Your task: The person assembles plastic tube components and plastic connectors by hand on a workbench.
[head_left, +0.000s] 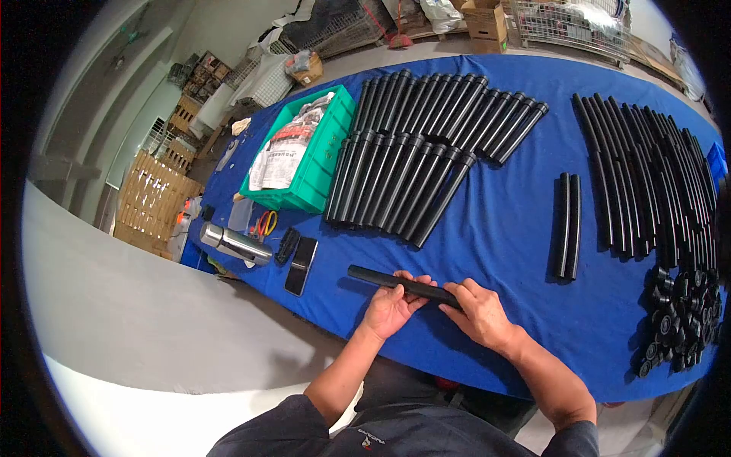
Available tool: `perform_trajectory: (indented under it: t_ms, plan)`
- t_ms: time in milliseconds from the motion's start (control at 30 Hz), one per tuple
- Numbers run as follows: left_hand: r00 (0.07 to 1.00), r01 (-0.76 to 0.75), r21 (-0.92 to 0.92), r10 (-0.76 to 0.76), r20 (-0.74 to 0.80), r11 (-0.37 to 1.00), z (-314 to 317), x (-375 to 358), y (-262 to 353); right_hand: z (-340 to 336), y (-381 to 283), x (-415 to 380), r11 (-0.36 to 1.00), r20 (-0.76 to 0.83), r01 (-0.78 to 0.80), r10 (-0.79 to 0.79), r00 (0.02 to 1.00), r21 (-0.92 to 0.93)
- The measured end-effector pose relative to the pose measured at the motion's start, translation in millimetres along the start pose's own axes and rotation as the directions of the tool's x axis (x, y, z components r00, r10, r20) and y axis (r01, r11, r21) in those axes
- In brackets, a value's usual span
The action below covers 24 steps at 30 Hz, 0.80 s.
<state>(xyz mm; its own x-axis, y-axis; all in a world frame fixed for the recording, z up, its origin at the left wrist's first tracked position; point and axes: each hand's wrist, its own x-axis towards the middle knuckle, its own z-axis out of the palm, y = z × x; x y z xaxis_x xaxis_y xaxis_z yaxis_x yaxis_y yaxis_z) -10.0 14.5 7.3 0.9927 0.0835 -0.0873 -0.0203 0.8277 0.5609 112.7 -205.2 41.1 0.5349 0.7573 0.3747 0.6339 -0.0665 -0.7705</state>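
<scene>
A black tube point(373, 276) is held over the near edge of the blue-covered table, slanting down to the right. My left hand point(393, 308) supports it around its middle, fingers curled and palm turned up. Around its right end wraps my right hand point(481, 312), which hides that end. Two loose black tubes point(564, 228) lie side by side to the right of my hands. Beyond my hands, rows of black tubes with wider capped ends point(396, 183) lie on the cloth.
Many plain black tubes point(632, 175) lie at the right, with a pile of black caps point(670, 320) in front. On the left stand a green crate point(304, 199) holding printed paper, a steel flask point(236, 244), scissors point(266, 223) and a phone point(301, 266) on the blue cloth point(502, 228).
</scene>
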Motion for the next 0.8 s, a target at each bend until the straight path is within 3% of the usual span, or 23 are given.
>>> perform_trajectory:
  t_ms: [67, 100, 167, 233, 267, 300, 400, 600, 667, 767, 800]
  plan:
    - [1.000, 0.001, -0.004, -0.001, 0.020, 1.000, -4.3, -0.3, -0.6, -4.4, -1.5, 0.3, 0.999, 0.039, -0.029, 0.028, 0.999, 0.037]
    - [1.000, 0.000, -0.001, 0.000, 0.031, 1.000, -5.0, -0.2, -0.6, -11.2, -5.4, 4.3, 0.958, 0.173, -0.226, 0.196, 0.965, 0.176]
    - [1.000, 0.002, 0.003, -0.002, 0.021, 1.000, -3.7, 0.3, 0.5, -26.0, -14.4, 15.0, 0.712, 0.478, -0.608, 0.422, 0.770, 0.351]
    - [1.000, 0.013, 0.002, -0.013, -0.021, 1.000, 0.5, 0.7, 0.4, -6.1, -1.1, 4.4, 0.955, 0.143, -0.204, 0.176, 0.974, 0.217]
    - [0.999, 0.007, -0.001, -0.007, -0.036, 1.000, -0.6, 0.7, 0.3, 1.7, 5.6, -1.1, 0.996, -0.008, -0.002, 0.002, 1.000, 0.085]
    - [0.999, 0.002, -0.005, -0.002, -0.052, 1.000, -2.1, -0.3, 0.3, -1.1, 1.9, -1.2, 0.999, 0.013, -0.007, 0.006, 1.000, 0.052]
    - [0.998, -0.009, -0.021, 0.007, -0.060, 1.000, -4.7, -2.4, -0.1, -8.9, 4.8, 3.0, 0.970, 0.108, -0.059, 0.034, 0.994, 0.235]
    - [0.993, -0.010, -0.007, 0.009, -0.114, 1.000, -1.4, -2.2, 0.8, 6.4, 16.2, -4.0, 0.987, 0.077, -0.023, 0.011, 0.997, 0.161]
    - [0.997, -0.033, -0.013, 0.032, -0.066, 0.999, -6.2, -2.9, 1.0, -1.4, 12.9, -2.2, 0.969, 0.059, -0.019, 0.005, 0.998, 0.247]
    - [0.998, -0.036, 0.001, 0.036, -0.056, 0.999, -10.5, -4.6, 2.0, -5.6, 7.9, -0.3, 0.933, 0.166, -0.205, 0.161, 0.973, 0.297]
    - [0.998, -0.033, -0.009, 0.033, -0.052, 0.999, -10.0, -4.6, 1.9, -0.6, 12.2, -1.6, 0.941, 0.135, -0.150, 0.113, 0.984, 0.304]
